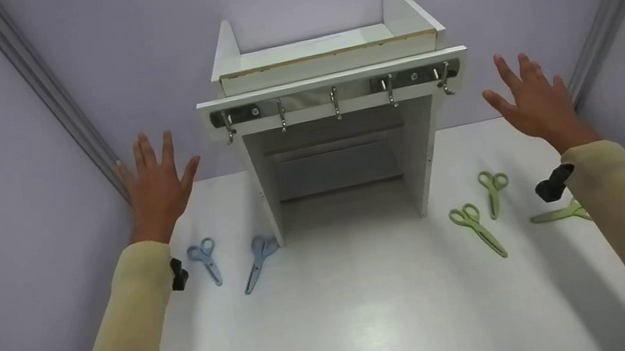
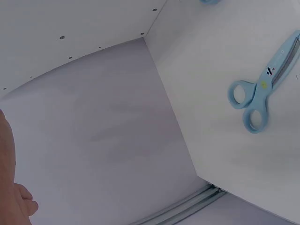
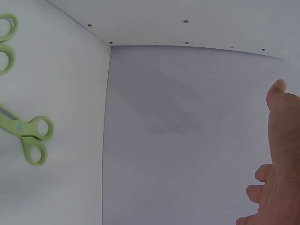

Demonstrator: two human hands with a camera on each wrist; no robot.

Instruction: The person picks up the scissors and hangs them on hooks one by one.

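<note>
While blue scissors (image 1: 203, 261) and green scissors (image 1: 494, 190) are lying on the table (image 1: 364, 321), left hand (image 1: 157, 187) and right hand (image 1: 534, 101) are hovering, fingers spread, grasping nothing.

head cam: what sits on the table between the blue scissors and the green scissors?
The white hook rack stand stands between the blue scissors and green scissors; bare white table in front. Head view shows it.

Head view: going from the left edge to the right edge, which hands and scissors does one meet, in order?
Left hand → blue scissors → second blue scissors → green scissors → second green scissors → right hand.
</note>
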